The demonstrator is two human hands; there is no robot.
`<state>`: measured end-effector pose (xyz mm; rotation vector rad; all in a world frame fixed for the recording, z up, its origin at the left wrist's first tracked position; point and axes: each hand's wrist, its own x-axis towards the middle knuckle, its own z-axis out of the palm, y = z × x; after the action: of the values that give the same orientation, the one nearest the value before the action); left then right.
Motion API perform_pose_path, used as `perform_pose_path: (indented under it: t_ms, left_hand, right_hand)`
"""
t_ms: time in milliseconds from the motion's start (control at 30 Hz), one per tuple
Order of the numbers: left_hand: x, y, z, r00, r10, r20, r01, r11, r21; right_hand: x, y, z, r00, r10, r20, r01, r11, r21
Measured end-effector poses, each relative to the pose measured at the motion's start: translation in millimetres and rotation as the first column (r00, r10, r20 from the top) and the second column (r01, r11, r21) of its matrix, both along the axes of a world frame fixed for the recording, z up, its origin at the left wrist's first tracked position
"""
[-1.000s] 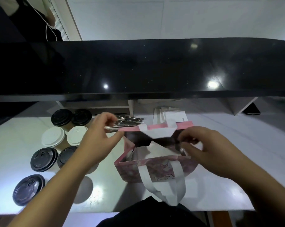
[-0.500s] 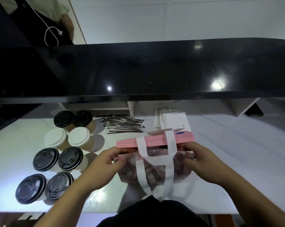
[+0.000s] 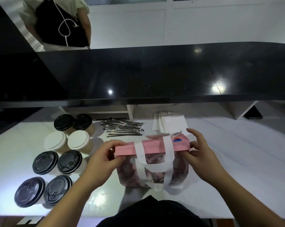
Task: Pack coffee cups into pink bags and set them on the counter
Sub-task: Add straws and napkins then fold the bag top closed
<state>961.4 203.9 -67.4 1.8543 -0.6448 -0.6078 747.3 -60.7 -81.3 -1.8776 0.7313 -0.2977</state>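
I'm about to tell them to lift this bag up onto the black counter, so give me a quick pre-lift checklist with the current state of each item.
1. Pink bag top folded shut: ok.
2. Left hand pinches the fold's left end: ok.
3. Right hand holds the right end: ok.
4. White handles free to grab: ok, both hang down the front.
5. Cups inside and upright: cannot tell, contents hidden.
6. Black counter has bare room straight ahead: ok.
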Motion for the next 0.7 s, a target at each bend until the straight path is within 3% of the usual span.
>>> perform_pose_path:
  t_ms: [100, 200, 267, 367, 700]
  left_hand:
    - [3, 0, 1, 0.975, -0.017, 0.220, -0.004, 0.995, 0.095]
    - [2, 0, 3, 0.894, -0.105, 0.436, 0.048, 0.989, 0.140]
    - [0, -2, 3, 0.816, -0.187, 0.546, 0.121, 0.980, 0.155]
    - [-2, -4, 3, 0.710, -0.297, 0.639, 0.181, 0.953, 0.241]
    - [0, -13, 3, 0.563, -0.421, 0.712, 0.214, 0.906, 0.366]
  right_hand:
    - [1, -3, -3, 0.997, 0.080, -0.015, -0.080, 0.927, -0.365]
    - [3, -4, -4, 0.991, 0.074, -0.108, -0.128, 0.734, -0.667]
    - [3, -6, -4, 0.978, 0.171, -0.117, -0.198, 0.598, -0.777]
    - [1, -7, -5, 0.961, 0.239, -0.141, -0.248, 0.513, -0.822]
    - [17, -5, 5, 0.961, 0.258, -0.104, -0.240, 0.577, -0.780]
